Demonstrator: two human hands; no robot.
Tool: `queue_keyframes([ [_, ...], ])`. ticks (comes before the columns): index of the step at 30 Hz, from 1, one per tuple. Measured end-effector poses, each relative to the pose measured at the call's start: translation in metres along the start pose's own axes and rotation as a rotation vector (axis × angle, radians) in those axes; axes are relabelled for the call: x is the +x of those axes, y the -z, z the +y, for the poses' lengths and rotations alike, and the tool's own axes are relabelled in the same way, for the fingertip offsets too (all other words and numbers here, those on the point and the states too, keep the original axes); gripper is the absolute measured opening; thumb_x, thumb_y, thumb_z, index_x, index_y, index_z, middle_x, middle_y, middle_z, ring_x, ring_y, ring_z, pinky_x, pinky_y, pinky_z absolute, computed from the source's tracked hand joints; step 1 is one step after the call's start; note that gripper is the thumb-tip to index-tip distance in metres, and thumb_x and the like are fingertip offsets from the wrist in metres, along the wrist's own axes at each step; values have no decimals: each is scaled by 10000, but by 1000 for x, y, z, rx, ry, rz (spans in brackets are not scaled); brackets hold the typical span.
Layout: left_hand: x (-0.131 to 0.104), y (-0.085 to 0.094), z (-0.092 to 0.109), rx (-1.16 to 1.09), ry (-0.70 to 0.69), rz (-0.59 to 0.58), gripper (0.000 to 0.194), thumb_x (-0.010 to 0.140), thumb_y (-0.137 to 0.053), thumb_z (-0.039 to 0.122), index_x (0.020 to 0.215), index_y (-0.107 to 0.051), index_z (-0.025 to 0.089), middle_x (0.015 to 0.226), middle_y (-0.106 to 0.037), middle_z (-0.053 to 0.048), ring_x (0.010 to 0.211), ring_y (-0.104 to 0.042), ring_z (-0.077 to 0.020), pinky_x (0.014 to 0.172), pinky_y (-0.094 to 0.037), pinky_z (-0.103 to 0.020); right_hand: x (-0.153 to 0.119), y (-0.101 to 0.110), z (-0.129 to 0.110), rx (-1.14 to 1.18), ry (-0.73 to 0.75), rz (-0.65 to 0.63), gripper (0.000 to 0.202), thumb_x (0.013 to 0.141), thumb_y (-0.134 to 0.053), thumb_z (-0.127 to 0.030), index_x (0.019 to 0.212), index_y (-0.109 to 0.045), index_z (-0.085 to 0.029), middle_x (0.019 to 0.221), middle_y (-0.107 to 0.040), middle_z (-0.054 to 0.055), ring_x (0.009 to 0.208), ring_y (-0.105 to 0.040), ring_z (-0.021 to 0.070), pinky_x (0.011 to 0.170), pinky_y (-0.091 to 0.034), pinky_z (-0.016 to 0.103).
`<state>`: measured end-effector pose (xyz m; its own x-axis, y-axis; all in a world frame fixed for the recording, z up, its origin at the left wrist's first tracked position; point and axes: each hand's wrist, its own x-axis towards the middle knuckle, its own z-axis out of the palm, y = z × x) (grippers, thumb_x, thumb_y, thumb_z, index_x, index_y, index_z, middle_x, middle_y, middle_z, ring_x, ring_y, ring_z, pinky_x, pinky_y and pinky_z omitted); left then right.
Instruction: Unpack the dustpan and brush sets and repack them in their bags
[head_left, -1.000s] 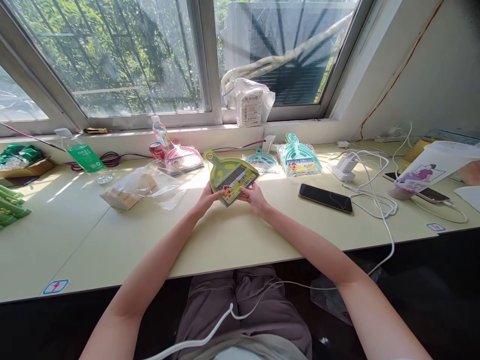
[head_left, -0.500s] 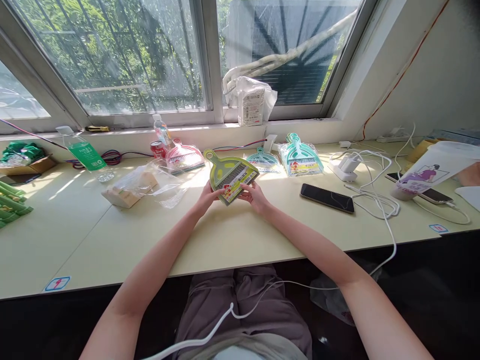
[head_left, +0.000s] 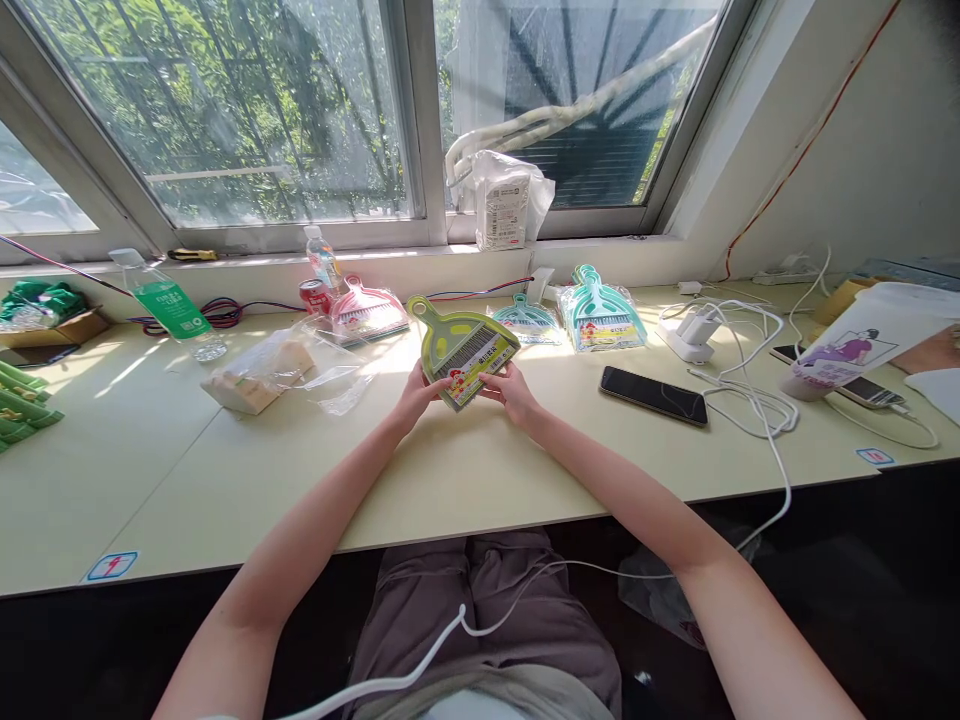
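Both my hands hold a yellow-green mini dustpan and brush set (head_left: 459,338) above the table, its handle tilted up to the left. A printed yellow label lies across the dark bristles. My left hand (head_left: 417,397) is closed on the lower left edge, thumb on the front. My right hand (head_left: 514,393) grips the lower right edge, with its thumb on the label. Behind it lie a pink dustpan set (head_left: 367,310), a teal dustpan set (head_left: 527,320) and a stack of teal dustpan sets (head_left: 600,312), all in clear wrapping.
To the left are a paper packet in clear plastic (head_left: 259,385), a green-labelled bottle (head_left: 174,312) and a red can (head_left: 315,297). A black phone (head_left: 653,396), white cables (head_left: 772,425), a power strip (head_left: 688,338) and a plastic cup (head_left: 862,335) lie to the right.
My hands and the dustpan set stay almost in place. The camera view has shifted very slightly.
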<state>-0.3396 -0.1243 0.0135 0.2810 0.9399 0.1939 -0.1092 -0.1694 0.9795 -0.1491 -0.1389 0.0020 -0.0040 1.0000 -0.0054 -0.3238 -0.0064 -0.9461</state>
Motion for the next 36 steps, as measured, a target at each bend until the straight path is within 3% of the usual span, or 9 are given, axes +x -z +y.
queue_keyframes([
  [10, -7, -11, 6, -11, -34, 47, 758, 633, -829, 417, 1265, -448, 244, 1176, -648, -87, 1035, -636, -296, 738, -575, -387, 7, 5, -4, 37, -14, -82, 430, 714, -728, -196, 1036, -452, -268, 1006, -678, -7, 844, -705, 183, 901, -581, 505],
  [36, -3, -7, 0, 27, -27, 31, 763, 653, -810, 433, 1281, -429, 225, 1174, -645, -94, 1025, -642, -292, 738, -586, -403, 7, 7, -4, 14, -36, -71, 384, 723, -699, -148, 1012, -469, -253, 1034, -658, 0, 877, -685, 177, 932, -571, 482],
])
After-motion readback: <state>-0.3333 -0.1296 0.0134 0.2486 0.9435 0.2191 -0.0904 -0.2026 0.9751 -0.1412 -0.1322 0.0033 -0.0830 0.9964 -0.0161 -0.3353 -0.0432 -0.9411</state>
